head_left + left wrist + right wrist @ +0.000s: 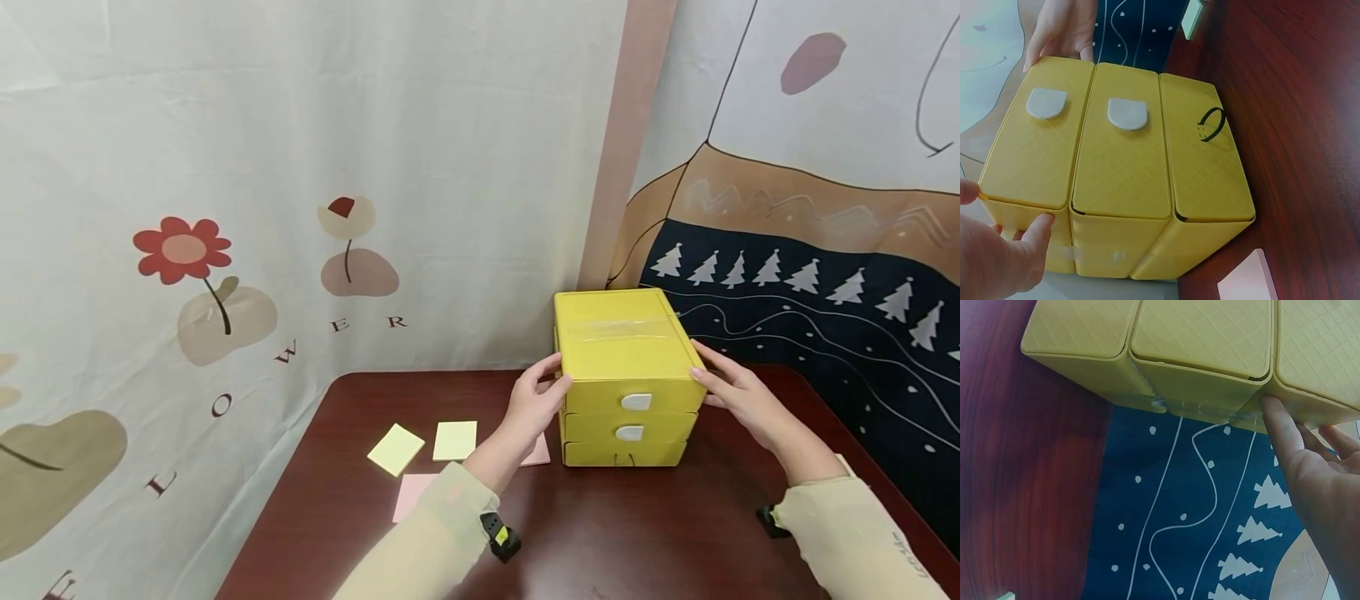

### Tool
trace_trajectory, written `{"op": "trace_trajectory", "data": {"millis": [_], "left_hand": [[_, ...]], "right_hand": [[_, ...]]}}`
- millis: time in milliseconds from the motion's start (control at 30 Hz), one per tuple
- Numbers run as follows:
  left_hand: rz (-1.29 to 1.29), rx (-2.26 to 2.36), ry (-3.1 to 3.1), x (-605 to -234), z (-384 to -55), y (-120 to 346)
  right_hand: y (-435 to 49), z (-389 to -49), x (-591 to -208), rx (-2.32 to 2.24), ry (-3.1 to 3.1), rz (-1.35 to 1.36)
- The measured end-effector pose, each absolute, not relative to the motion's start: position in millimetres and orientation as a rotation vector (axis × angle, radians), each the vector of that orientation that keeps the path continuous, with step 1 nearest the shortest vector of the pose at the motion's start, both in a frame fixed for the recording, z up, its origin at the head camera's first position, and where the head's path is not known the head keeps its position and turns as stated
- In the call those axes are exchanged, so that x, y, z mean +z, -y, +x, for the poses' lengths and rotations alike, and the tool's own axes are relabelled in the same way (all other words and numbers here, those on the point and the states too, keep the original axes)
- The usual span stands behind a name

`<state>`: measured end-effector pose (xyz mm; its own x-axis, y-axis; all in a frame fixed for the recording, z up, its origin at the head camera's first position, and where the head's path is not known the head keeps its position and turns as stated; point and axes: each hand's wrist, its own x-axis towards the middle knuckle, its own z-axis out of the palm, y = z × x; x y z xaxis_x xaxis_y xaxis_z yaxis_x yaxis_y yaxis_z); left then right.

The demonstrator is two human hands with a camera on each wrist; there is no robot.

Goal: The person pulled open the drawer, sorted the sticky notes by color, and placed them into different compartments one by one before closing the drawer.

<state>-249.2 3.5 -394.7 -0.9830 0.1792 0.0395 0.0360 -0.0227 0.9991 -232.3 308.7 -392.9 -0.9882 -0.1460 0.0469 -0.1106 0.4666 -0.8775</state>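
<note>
A yellow cabinet [626,342] of three stacked drawers stands upright on the table. Its two upper drawers have white tabs [636,402], while a thin dark loop [1213,125] sits on the lowest. My left hand [534,396] touches the cabinet's left side near the top front corner. On the opposite side, my right hand [742,400] rests its thumb and fingers by the upper drawer. The right wrist view shows that thumb [1279,425] against the side wall. Clear tape [618,330] runs across the cabinet's top.
Yellow sticky notes [454,441] lie on the brown table [637,533] left of the cabinet. Pink notes [412,492] are partly hidden by my left arm. A printed curtain [465,208] hangs behind, with a dark tree-patterned cloth [825,333] at right.
</note>
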Motion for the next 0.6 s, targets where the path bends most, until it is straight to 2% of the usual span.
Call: {"op": "trace_trajectory", "data": {"millis": [600], "left_hand": [[0.236,2.190,-2.115,-398.4,-250.0,16.1]], "right_hand": [[-289.7,-241.2,-393.7,-1.618,-2.612,-0.281]]}}
